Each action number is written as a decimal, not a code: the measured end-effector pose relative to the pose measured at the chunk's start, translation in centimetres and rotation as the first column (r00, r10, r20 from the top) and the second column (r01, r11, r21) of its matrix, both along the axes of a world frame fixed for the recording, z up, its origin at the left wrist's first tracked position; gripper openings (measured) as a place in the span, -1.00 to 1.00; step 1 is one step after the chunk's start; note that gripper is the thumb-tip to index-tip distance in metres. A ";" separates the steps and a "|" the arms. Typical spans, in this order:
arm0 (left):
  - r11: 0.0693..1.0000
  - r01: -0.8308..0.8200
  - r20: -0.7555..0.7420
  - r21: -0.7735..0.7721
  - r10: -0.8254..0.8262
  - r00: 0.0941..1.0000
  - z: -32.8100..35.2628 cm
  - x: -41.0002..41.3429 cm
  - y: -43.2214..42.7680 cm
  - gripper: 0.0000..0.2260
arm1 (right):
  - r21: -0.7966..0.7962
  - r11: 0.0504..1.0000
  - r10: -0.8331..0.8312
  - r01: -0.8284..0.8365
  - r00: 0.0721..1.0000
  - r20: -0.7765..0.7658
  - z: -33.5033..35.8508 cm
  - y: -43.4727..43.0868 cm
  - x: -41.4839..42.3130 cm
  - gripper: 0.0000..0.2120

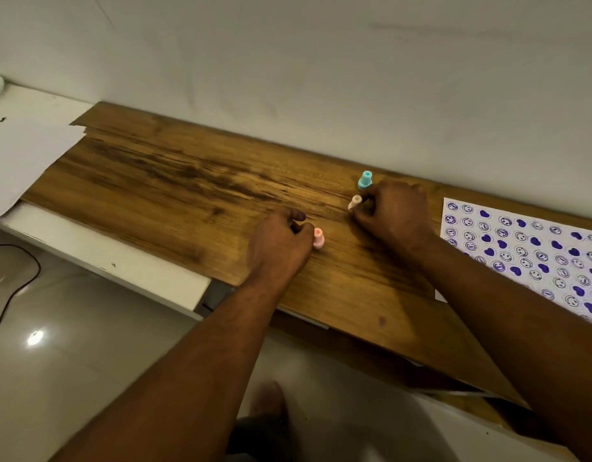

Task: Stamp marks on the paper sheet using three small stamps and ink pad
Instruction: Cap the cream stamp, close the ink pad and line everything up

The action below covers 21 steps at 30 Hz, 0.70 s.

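Head view | your left hand (281, 250) curled at pink stamp (318, 238), grip unclear | right hand (394, 213) clamps tilted white stamp (354, 202) | blue stamp (365, 180) just past fingertips, a nudge may topple it | sheet (534, 243) right of knuckles

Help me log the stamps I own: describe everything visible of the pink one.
The pink stamp is small, pale pink, plastic-looking, with a narrower knob above a wider base. It stands upright on the wood-grain tabletop, against the curled fingers of the left hand; a real grip cannot be confirmed.
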<state>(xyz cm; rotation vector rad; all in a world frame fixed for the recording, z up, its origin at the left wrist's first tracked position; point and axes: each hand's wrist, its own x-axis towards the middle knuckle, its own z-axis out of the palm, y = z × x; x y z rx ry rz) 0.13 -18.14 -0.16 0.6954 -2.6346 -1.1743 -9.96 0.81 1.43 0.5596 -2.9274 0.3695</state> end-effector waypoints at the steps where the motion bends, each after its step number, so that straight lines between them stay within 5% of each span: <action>1: 1.000 0.004 0.001 0.009 -0.004 1.000 0.0 0.0 0.1 -0.71 | -0.004 0.999 -0.046 0.046 0.999 -0.003 -0.1 0.0 -0.6 -0.62; 14: 1.000 -0.004 -0.001 0.022 0.004 1.000 0.3 -0.1 0.6 -0.71 | -0.115 0.990 -0.089 0.085 0.996 -0.028 1.1 1.3 -1.0 -0.60; 17: 1.000 -0.016 -0.006 0.025 0.016 1.000 0.5 0.1 0.6 -0.71 | -0.254 0.965 0.051 -0.063 0.997 -0.054 1.5 1.5 1.8 -0.56; 21: 0.998 -0.061 -0.028 -0.020 0.060 0.998 1.1 0.1 1.0 -0.73 | -0.172 0.953 0.266 -0.249 0.960 0.084 0.2 -0.1 5.5 -0.31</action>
